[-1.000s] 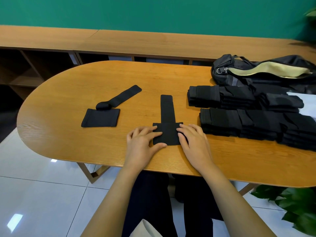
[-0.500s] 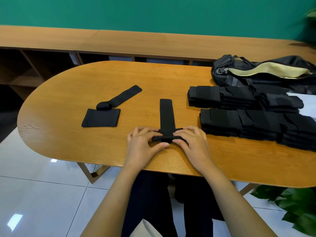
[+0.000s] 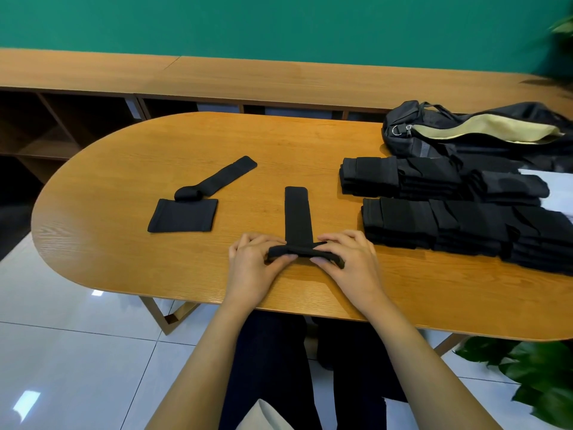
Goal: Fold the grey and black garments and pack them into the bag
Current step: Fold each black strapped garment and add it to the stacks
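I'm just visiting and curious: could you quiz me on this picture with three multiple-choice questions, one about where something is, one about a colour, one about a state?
1. Where is the bag?
A) far right of the table
B) on the floor
C) on a shelf

2. What colour is the wall?
A) white
B) green
C) red

3. The middle strip's near end is:
A) flat
B) hanging off the edge
C) rolled up

Answers:
1 A, it lies on the tabletop behind the stacks.
2 B, green fills the background.
3 C, it forms a thick bundle.
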`<state>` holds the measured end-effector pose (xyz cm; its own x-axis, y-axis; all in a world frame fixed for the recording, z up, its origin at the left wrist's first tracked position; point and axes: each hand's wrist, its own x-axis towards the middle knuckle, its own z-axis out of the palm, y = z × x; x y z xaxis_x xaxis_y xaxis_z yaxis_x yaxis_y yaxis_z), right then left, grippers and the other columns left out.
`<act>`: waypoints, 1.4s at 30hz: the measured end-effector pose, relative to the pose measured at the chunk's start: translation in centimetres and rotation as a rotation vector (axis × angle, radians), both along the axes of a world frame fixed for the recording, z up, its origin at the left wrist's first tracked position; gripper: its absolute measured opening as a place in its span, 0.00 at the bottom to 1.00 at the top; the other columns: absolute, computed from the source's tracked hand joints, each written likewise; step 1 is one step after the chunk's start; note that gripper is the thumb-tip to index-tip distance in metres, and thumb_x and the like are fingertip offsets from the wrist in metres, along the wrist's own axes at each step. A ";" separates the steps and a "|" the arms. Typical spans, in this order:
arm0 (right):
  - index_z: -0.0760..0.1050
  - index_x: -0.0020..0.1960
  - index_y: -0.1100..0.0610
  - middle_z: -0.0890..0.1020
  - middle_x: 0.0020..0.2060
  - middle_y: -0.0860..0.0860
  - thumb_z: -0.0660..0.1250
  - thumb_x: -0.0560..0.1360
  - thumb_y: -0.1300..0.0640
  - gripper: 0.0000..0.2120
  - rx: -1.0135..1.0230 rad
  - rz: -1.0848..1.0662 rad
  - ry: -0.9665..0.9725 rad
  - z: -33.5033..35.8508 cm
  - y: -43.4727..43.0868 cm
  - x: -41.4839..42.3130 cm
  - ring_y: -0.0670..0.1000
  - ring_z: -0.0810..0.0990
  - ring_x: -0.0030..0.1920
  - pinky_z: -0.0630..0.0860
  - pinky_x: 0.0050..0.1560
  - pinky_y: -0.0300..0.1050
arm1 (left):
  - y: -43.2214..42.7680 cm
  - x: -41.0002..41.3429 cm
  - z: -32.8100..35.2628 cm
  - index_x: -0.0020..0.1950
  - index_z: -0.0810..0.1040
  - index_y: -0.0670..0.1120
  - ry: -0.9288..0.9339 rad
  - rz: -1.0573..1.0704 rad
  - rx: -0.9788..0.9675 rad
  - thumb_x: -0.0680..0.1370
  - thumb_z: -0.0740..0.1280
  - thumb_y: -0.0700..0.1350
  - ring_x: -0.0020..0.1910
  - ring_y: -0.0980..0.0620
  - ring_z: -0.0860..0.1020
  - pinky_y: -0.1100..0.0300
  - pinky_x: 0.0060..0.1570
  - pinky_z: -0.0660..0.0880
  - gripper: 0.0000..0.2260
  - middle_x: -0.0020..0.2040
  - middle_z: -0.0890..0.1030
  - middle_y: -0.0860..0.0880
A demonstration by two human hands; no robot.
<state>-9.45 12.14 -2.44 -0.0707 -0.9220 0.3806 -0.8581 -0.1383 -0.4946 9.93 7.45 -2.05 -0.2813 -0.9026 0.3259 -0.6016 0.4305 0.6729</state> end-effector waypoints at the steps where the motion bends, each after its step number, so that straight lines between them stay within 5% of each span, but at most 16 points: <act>1: 0.82 0.55 0.47 0.79 0.56 0.38 0.69 0.74 0.45 0.11 -0.004 0.000 0.005 0.0 0.0 0.0 0.40 0.65 0.60 0.58 0.61 0.43 | 0.0 0.0 0.0 0.52 0.82 0.56 0.015 -0.003 0.009 0.73 0.70 0.56 0.57 0.60 0.69 0.56 0.58 0.59 0.10 0.51 0.78 0.64; 10: 0.81 0.55 0.49 0.72 0.50 0.40 0.69 0.74 0.45 0.12 0.004 -0.058 -0.056 0.1 0.3 0.2 0.42 0.65 0.56 0.61 0.58 0.42 | 0.4 -0.1 0.3 0.45 0.74 0.68 0.136 0.047 0.064 0.72 0.71 0.56 0.48 0.63 0.64 0.56 0.58 0.61 0.08 0.44 0.73 0.63; 12: 0.81 0.55 0.50 0.73 0.48 0.38 0.68 0.76 0.48 0.11 -0.015 -0.047 -0.042 0.2 0.2 0.1 0.41 0.67 0.55 0.63 0.58 0.44 | 0.4 -0.1 0.1 0.46 0.77 0.64 0.141 0.050 0.055 0.70 0.67 0.61 0.48 0.61 0.67 0.54 0.60 0.62 0.07 0.44 0.76 0.60; 15: 0.79 0.54 0.51 0.74 0.47 0.39 0.64 0.78 0.49 0.09 0.003 -0.057 -0.036 0.2 0.1 0.1 0.42 0.68 0.53 0.65 0.57 0.45 | 0.3 -0.1 -0.1 0.47 0.82 0.53 0.126 0.039 0.057 0.71 0.62 0.66 0.48 0.61 0.71 0.51 0.62 0.64 0.19 0.42 0.79 0.56; 17: 0.77 0.50 0.51 0.73 0.46 0.42 0.62 0.78 0.47 0.08 0.031 -0.097 -0.064 0.2 0.1 0.1 0.45 0.69 0.52 0.66 0.53 0.44 | 0.1 0.0 -0.2 0.45 0.79 0.51 0.119 0.071 0.046 0.74 0.64 0.61 0.48 0.60 0.72 0.49 0.62 0.65 0.15 0.41 0.78 0.55; 19: 0.72 0.48 0.49 0.72 0.46 0.45 0.62 0.78 0.46 0.07 0.080 -0.159 -0.099 0.1 0.1 0.1 0.47 0.69 0.51 0.68 0.49 0.43 | 0.0 0.0 -0.4 0.52 0.77 0.54 0.128 0.098 0.035 0.75 0.68 0.55 0.48 0.61 0.73 0.48 0.63 0.65 0.09 0.39 0.78 0.55; 24: 0.74 0.61 0.51 0.70 0.47 0.45 0.65 0.78 0.46 0.14 0.125 -0.209 -0.133 0.1 0.2 0.2 0.47 0.69 0.52 0.71 0.50 0.42 | 0.0 -0.1 -0.2 0.66 0.73 0.53 0.144 0.131 0.044 0.74 0.71 0.54 0.49 0.62 0.75 0.54 0.64 0.62 0.22 0.37 0.80 0.56; 29: 0.73 0.62 0.51 0.69 0.41 0.37 0.70 0.76 0.50 0.16 0.063 -0.179 -0.162 0.4 0.2 0.3 0.44 0.70 0.52 0.71 0.56 0.45 | 0.1 -0.1 -0.2 0.69 0.72 0.52 0.121 0.148 0.031 0.74 0.72 0.53 0.50 0.59 0.75 0.54 0.63 0.62 0.24 0.38 0.79 0.57; 33: 0.72 0.62 0.52 0.72 0.47 0.43 0.73 0.73 0.53 0.19 0.004 -0.189 -0.153 0.2 0.0 0.2 0.44 0.70 0.51 0.75 0.53 0.47 | 0.0 0.0 -0.3 0.68 0.73 0.54 0.080 0.146 0.046 0.73 0.71 0.55 0.50 0.59 0.73 0.54 0.62 0.62 0.24 0.39 0.78 0.58; 38: 0.72 0.66 0.52 0.74 0.62 0.47 0.67 0.77 0.51 0.18 -0.011 -0.163 -0.137 -0.2 -0.1 0.0 0.46 0.67 0.64 0.70 0.62 0.47 | 0.0 0.0 -0.1 0.66 0.75 0.55 -0.001 0.132 0.003 0.71 0.70 0.61 0.54 0.58 0.70 0.54 0.59 0.64 0.25 0.50 0.74 0.60; 42: 0.74 0.66 0.50 0.75 0.65 0.45 0.61 0.81 0.50 0.15 0.048 -0.137 -0.032 -0.3 -0.2 0.0 0.45 0.66 0.68 0.64 0.67 0.49 | 0.0 0.0 0.1 0.66 0.74 0.58 -0.083 -0.045 0.000 0.69 0.72 0.63 0.68 0.60 0.62 0.53 0.70 0.53 0.27 0.65 0.70 0.64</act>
<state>-9.42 11.98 -2.70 -0.2089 -0.9200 0.3316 -0.8510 0.0040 -0.5251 9.91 7.50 -1.99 -0.3475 -0.8883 0.3003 -0.6350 0.4586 0.6216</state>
